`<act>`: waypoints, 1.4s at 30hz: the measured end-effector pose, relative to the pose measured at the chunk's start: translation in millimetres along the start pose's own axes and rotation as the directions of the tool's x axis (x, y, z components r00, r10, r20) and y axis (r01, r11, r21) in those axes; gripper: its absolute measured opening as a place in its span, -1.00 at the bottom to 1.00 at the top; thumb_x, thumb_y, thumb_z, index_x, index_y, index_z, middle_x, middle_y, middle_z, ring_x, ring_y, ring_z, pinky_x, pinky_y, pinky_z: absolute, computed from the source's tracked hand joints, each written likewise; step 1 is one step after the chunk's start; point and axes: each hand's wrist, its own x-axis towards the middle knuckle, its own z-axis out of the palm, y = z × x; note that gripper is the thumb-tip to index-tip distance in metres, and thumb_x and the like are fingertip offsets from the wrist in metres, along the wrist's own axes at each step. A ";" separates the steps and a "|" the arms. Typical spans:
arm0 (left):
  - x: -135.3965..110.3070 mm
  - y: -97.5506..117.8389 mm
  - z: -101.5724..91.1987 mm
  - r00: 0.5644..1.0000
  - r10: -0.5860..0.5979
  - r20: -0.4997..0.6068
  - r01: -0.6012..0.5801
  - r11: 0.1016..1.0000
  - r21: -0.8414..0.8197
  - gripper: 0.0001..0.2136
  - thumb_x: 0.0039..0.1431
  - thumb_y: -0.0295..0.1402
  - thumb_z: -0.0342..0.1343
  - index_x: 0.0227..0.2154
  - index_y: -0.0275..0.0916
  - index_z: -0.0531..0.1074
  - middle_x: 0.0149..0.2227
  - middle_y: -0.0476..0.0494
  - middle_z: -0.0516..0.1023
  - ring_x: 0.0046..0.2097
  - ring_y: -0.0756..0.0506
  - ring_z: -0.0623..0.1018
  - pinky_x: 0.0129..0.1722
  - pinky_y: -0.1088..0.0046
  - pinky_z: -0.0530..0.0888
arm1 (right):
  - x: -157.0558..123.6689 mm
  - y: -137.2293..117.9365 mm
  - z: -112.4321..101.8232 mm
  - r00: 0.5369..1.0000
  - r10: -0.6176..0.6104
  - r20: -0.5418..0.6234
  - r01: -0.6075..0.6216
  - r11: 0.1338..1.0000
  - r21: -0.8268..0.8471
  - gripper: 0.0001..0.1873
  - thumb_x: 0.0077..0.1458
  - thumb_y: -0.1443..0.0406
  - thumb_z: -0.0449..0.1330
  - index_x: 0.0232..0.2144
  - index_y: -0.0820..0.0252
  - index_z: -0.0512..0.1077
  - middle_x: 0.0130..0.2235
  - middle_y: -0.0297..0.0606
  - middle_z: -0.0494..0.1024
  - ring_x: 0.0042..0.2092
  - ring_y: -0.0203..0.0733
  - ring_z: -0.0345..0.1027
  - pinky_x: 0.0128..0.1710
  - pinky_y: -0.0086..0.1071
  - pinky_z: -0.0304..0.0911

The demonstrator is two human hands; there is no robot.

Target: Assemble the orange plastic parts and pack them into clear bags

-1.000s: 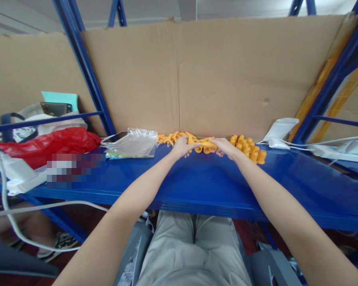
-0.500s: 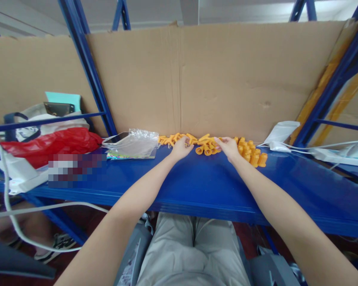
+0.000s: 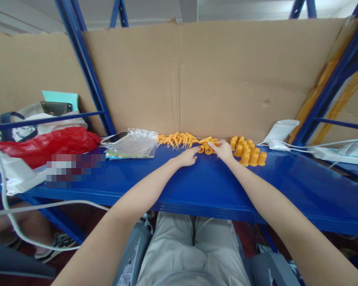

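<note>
Small orange plastic pieces lie along the back of the blue shelf (image 3: 197, 182): a left pile with little chains (image 3: 176, 139), a middle pile of tube-like pieces (image 3: 207, 145), and a right group of upright caps (image 3: 248, 151). My left hand (image 3: 187, 157) rests on the shelf just in front of the middle pile, fingers stretched out, index tip near the pieces, holding nothing. My right hand (image 3: 224, 151) lies between the middle pile and the caps, its fingertips pinched on an orange piece at the pile's right edge.
A clear plastic bag (image 3: 133, 143) and a phone (image 3: 115, 137) lie left of the piles, then a red bag (image 3: 47, 145). At the right are a white packet (image 3: 281, 129), cables and a power strip (image 3: 331, 153). Cardboard (image 3: 197, 79) closes the back. Another person's leg shows lower left.
Both hands held one orange piece together; they let it go onto the pile. My left hand has drawn back onto the shelf, and my right hand has settled on the middle pile.
</note>
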 end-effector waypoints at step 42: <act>-4.9 -2.6 -29.4 0.921 -0.257 -0.292 0.270 0.963 0.007 -0.65 0.20 -0.48 -0.03 0.03 -0.25 0.42 0.10 -0.25 0.49 0.18 -0.21 0.42 0.23 0.19 0.27 | -27.0 -29.2 -14.6 0.888 -0.406 0.218 0.455 0.697 -0.554 -0.57 0.17 0.36 -0.05 0.08 0.30 0.33 0.15 0.11 0.36 0.16 0.15 0.20 0.09 0.01 0.16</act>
